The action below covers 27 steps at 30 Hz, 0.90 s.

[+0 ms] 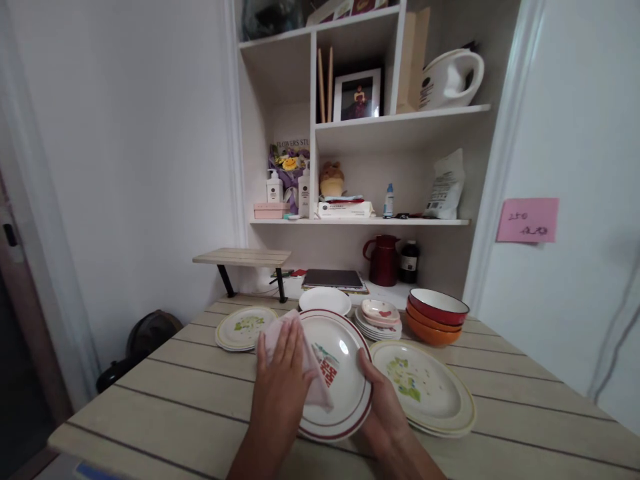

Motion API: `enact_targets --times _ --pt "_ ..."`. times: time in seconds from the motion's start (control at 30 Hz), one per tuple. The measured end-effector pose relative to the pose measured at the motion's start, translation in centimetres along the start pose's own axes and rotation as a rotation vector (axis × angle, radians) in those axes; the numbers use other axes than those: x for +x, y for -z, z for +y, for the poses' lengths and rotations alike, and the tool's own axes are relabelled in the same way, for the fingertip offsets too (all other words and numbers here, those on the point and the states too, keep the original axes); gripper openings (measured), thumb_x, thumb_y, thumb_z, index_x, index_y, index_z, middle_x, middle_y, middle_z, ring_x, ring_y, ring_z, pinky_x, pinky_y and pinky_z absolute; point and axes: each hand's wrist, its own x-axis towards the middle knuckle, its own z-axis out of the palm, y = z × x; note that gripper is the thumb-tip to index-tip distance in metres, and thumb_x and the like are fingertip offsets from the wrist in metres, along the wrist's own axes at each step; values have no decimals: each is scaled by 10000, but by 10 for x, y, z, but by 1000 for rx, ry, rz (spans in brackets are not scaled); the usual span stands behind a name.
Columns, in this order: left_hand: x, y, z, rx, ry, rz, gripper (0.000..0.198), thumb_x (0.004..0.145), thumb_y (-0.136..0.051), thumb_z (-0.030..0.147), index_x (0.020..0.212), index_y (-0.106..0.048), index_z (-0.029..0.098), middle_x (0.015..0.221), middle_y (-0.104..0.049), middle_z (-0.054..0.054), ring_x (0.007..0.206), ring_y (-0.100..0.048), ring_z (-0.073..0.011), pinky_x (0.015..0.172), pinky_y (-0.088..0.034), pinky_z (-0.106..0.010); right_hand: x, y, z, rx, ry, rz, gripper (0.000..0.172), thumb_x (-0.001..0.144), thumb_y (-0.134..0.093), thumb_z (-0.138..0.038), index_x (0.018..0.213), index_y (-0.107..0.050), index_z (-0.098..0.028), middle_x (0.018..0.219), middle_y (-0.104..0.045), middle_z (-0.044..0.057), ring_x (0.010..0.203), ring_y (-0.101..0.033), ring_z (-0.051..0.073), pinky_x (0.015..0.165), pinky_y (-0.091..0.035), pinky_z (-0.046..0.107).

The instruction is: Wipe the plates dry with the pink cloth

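My right hand (pixel 385 407) holds a white plate (pixel 347 393) with a dark red rim and a red-and-green print in its middle. The thumb is over the right edge and the other fingers are beneath, partly hidden. The plate is tilted toward me above the table. My left hand (pixel 283 383) presses a pale pink cloth (pixel 317 393) against the plate's left side, its fingers extended over the cloth. Close to my right hand lies an oval, yellow-rimmed platter (pixel 440 393) with a green leaf pattern, stacked on another.
On the slatted table (pixel 175 393) are yellow-rimmed plates (pixel 235 328), a white plate (pixel 325 300), small stacked dishes (pixel 380 311) and red and orange bowls (pixel 434 320). Behind stand a small raised shelf (pixel 243 257), a dark red jug (pixel 384 261) and a dark bottle (pixel 409 260).
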Motion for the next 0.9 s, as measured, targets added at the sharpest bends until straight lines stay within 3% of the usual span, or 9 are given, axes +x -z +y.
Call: enact_targets --times 0.2,0.27,0.37,0.47,0.53,0.63,0.77,0.83,0.9 --pt "-63 -29 36 -6 -62 144 757 748 -482 129 1486 -314 127 1546 -363 -69 1491 -162 -242 1180 -97 -591 0 4 -2 -8 -25 50 504 946 -461 -434 1155 -664 -23 1010 -753 191 1137 -647 278 1069 -420 472" --pt "-58 -26 44 -53 -127 120 763 769 -483 141 1503 -275 146 1556 -342 -54 1485 -188 -241 1177 -134 -575 1 7 1 -29 -30 85 497 939 -485 -438 1142 -669 -24 996 -756 187 1126 -654 274 1060 -431 449" --pt "-21 -9 38 -128 -203 -4 683 860 -444 159 1513 -247 189 1570 -300 -34 1455 -280 -240 1145 -244 -561 2 11 6 -52 -54 89 488 938 -485 -443 1177 -660 -55 1035 -753 168 1134 -649 271 1049 -440 452" --pt "18 6 21 -184 -130 -118 630 903 -412 169 1511 -250 209 1577 -278 -35 1462 -264 -241 1148 -232 -593 5 11 6 -59 -50 9 477 946 -465 -420 1241 -626 -81 1121 -731 156 1172 -626 265 1055 -432 466" --pt "27 5 10 -176 -71 -136 613 914 -415 194 1507 -258 188 1577 -279 -54 1467 -252 -248 1156 -193 -614 6 10 3 -68 -9 -23 485 940 -467 -417 1257 -615 -80 1165 -713 161 1193 -610 267 1060 -426 471" --pt "6 -9 6 -113 -19 -73 619 901 -435 204 1497 -278 155 1572 -296 -78 1457 -272 -262 1154 -159 -630 7 8 -3 -86 37 -23 504 927 -474 -434 1259 -614 -81 1190 -699 173 1203 -601 276 1062 -422 487" --pt "-43 -28 23 -53 -81 90 661 869 -454 171 1503 -272 173 1550 -365 -65 1451 -283 -241 1171 -135 -565 7 13 -3 -101 9 32 531 910 -500 -452 1205 -638 -33 1102 -726 203 1151 -635 288 1044 -440 479" --pt "-51 -28 34 -66 -141 128 679 870 -466 184 1513 -248 188 1547 -375 -44 1464 -251 -222 1186 -122 -528 8 18 0 -122 -6 84 518 888 -547 -452 1169 -658 -31 1043 -744 194 1106 -661 285 1029 -455 455" --pt "-41 -22 40 -105 -198 110 667 895 -463 224 1520 -228 219 1556 -357 -17 1469 -237 -207 1191 -142 -508 9 21 5 -124 -34 104 495 874 -574 -453 1154 -671 -56 1028 -752 172 1086 -672 278 1018 -465 439"
